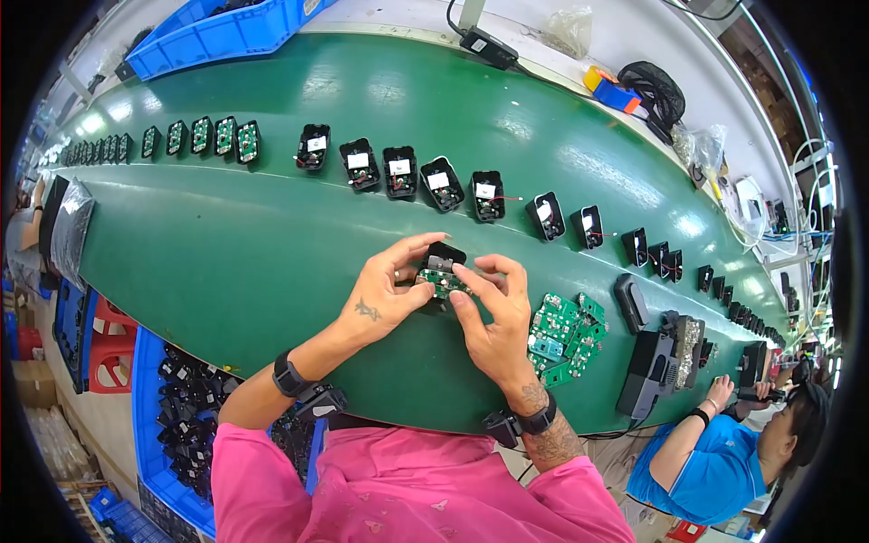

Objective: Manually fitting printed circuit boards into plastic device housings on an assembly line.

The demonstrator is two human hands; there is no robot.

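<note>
A broad bare stretch of the green counter (pixel 208 244) lies open beside your left hand (pixel 382 294), running toward the left end and along the near edge. Beyond your fingers, a line of open black housings (pixel 399 174) bars the way to the far edge; a gap parts it from the cased circuit boards (pixel 248 142) at left. Past both, a bare strip reaches the far edge, blocked farther left by a blue bin (pixel 217 41). Loose boards (pixel 568 337) crowd your right hand (pixel 493 333); a dark boxy device (pixel 645 373) obstructs the near edge farther right.
</note>
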